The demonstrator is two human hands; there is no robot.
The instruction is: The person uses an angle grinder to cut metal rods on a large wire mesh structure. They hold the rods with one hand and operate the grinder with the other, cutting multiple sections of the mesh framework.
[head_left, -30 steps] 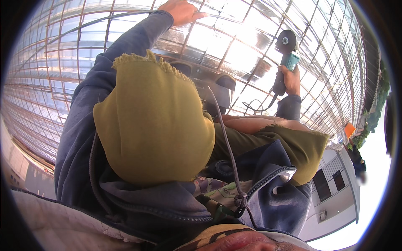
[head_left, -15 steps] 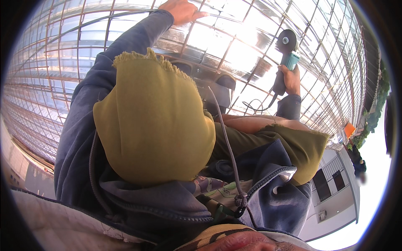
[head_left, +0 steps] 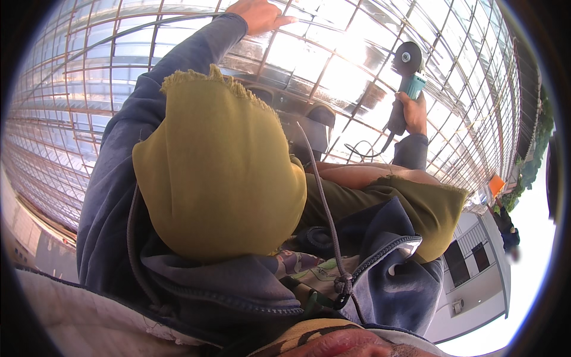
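My right hand (head_left: 414, 112) is wrapped round the dark body of a teal-and-black angle grinder (head_left: 411, 87). The grinder's black disc (head_left: 407, 58) points away from me, and its cord (head_left: 372, 153) loops down beside the bars. Whether the disc spins, I cannot tell. At the upper edge, my left hand (head_left: 257, 16) has its fingers curled on a long steel bar (head_left: 134, 31), which runs in from the left and continues right past the fingertips. The top of the left hand lies close to the picture's edge, so part of its grip is hidden.
A grid of rusty reinforcing bars (head_left: 321, 74) lies over shiny, reflective sheets under me. My bent knees in olive trousers (head_left: 226, 172) fill the middle, with a dark shoe (head_left: 321, 119) beyond. At the right are a person (head_left: 507, 229), an orange object (head_left: 496, 184) and a white building (head_left: 476, 285).
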